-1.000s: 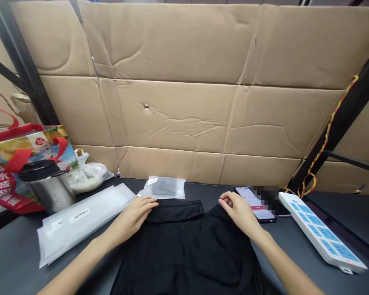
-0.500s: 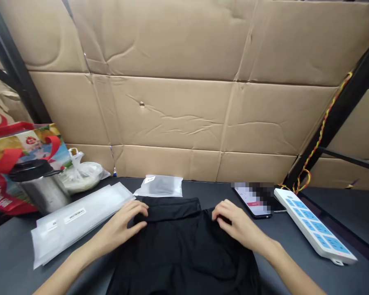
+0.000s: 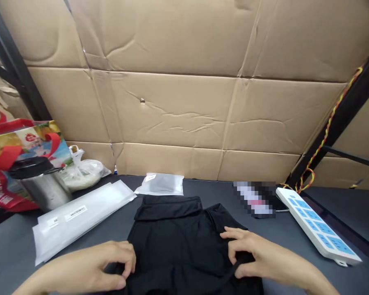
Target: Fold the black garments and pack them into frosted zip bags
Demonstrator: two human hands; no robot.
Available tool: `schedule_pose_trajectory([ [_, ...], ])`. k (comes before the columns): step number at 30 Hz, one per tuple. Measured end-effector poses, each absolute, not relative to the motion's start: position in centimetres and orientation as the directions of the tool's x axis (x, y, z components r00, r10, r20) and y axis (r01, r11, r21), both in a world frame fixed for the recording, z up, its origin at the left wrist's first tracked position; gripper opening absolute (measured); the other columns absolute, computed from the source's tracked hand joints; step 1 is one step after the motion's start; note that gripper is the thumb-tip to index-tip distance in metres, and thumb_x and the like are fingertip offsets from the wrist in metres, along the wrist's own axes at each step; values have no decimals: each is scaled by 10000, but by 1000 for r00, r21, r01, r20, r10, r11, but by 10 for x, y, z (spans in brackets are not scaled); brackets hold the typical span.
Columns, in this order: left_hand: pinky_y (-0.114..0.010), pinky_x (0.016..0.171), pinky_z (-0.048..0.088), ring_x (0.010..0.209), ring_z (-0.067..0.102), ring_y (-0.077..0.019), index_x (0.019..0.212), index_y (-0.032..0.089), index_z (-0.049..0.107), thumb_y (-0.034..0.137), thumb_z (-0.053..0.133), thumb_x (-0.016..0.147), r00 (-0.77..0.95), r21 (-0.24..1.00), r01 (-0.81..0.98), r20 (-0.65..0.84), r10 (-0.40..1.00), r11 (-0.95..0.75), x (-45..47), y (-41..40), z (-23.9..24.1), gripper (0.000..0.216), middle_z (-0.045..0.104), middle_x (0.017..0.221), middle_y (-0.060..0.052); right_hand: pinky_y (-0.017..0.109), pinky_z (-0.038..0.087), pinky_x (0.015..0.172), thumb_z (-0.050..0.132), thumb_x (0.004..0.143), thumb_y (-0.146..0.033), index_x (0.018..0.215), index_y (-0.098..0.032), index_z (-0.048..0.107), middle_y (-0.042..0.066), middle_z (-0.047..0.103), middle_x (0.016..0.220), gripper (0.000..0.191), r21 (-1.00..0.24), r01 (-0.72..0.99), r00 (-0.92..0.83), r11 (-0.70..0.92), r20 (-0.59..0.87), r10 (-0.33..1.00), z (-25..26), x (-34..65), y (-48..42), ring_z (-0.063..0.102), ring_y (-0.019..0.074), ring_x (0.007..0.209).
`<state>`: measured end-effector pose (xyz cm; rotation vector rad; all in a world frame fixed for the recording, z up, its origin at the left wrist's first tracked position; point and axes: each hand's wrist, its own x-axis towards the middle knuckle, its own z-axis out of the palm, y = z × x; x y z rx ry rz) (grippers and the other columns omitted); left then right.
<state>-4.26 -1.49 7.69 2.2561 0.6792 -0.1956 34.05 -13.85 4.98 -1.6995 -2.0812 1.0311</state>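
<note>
A black garment lies on the dark tabletop, its lower part running out of view at the bottom. A wide band is folded over at its far left end, and a second folded flap lies at its far right. My left hand has its bent fingers and thumb closed on the garment's left edge. At the right edge, my right hand pinches the fabric between thumb and fingers, pulling a crease into it. The part of the cloth under the fingertips is hidden.
White plastic packets with labels lie to the left, and a smaller packet lies behind the garment. A steel cup, a printed bag and a tied plastic bag stand far left. A blurred phone and a power strip lie right.
Both hands have moved from the garment's far end down its sides toward me. The right hand now pinches the right edge lower down, and the folded band and flap lie uncovered.
</note>
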Motion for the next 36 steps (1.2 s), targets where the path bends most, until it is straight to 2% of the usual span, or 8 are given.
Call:
schedule_pose_trajectory([
  [5,-235,711,415,798,560,-192,823,200,614,445,475,917,796,672,526,-173,580,-521,-44,23,78,297,624,827,-6,288,405,915,550,869,-431,821,-252,678,24,676,1099,225,-730,674,-194,114,-26,981,57,351,-115,592,211,1056],
  [8,-262,696,415,769,536,-201,787,197,580,480,436,903,658,633,554,64,750,-541,-32,58,68,338,595,780,-4,259,424,711,480,887,-468,807,-226,632,9,681,856,296,-711,699,-16,79,95,995,47,360,-84,605,183,812],
  [11,-283,670,412,724,536,-205,773,198,579,468,481,844,609,572,588,153,779,-572,-19,85,47,295,598,739,-1,253,388,629,524,842,-452,738,-202,596,0,641,727,280,-682,731,72,10,91,993,24,367,-58,571,169,706],
  [18,-286,684,410,732,534,-192,898,198,619,420,557,815,645,549,590,121,754,-593,-23,92,20,244,605,819,-13,244,289,533,527,815,-580,627,-202,490,-39,497,591,424,-614,788,61,-40,13,998,4,381,-73,440,134,583],
  [22,-271,707,396,778,514,-185,850,189,577,362,583,795,663,553,563,141,735,-614,-23,86,29,181,571,870,-10,245,332,546,572,789,-563,585,-203,452,-40,497,593,432,-602,797,15,-46,-57,998,18,385,-87,467,141,598],
  [25,-259,671,383,746,501,-174,834,199,525,387,554,817,623,653,531,131,771,-540,-15,77,39,192,535,794,20,243,443,606,582,775,-587,674,-206,516,-25,565,673,399,-762,635,93,-129,-91,992,27,388,-86,561,166,696],
  [29,-227,553,346,668,517,-160,887,213,493,475,593,791,478,904,390,-35,878,-176,-4,63,37,296,525,709,51,254,529,622,668,717,-570,782,-187,575,17,649,740,399,-900,289,236,-325,-262,936,29,392,-78,647,164,688],
  [36,-265,616,413,701,604,-198,928,202,552,501,694,703,418,957,277,-37,908,-89,0,49,40,400,628,706,29,197,506,466,751,673,-463,698,-170,589,1,611,604,336,-905,251,425,-344,-216,879,28,390,-63,598,112,522],
])
